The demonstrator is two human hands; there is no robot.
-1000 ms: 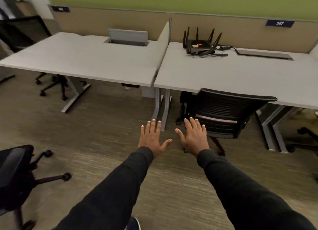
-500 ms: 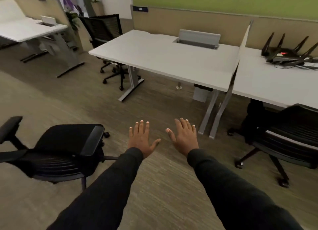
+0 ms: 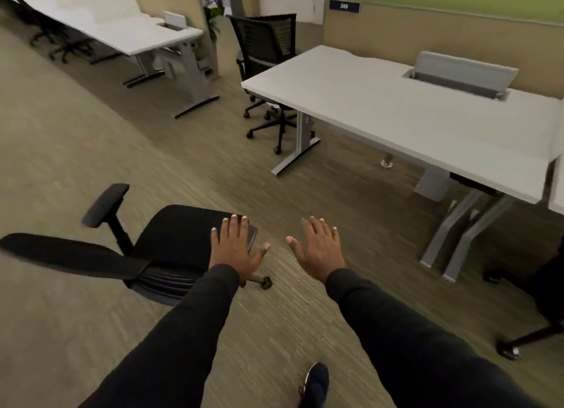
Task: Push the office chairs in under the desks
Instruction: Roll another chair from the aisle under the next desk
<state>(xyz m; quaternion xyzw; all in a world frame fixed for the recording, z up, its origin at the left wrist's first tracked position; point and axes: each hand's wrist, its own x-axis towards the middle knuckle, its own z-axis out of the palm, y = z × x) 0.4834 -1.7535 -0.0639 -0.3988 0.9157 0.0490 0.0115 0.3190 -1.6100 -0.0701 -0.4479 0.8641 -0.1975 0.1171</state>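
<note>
A black office chair point(image 3: 171, 242) stands loose on the carpet at the lower left, away from any desk, its backrest toward the left edge. My left hand point(image 3: 236, 247) hovers flat over the chair's right armrest, fingers spread, holding nothing; whether it touches I cannot tell. My right hand point(image 3: 317, 248) is open over bare floor just right of it. A white desk point(image 3: 381, 108) stands ahead to the right, with no chair under its near side. A second black chair point(image 3: 265, 50) sits at that desk's far left end.
Grey desk legs point(image 3: 464, 230) stand at the right. Part of another black chair point(image 3: 546, 310) shows at the right edge. More white desks point(image 3: 122, 25) with chairs line the far left. A grey cable box point(image 3: 460, 74) sits on the desk. My shoe point(image 3: 316, 383) is at the bottom.
The view has swung left: the router desk and its tucked chair have slid out to the right, and the loose chair now lies under my left hand. Both hands stay open.
</note>
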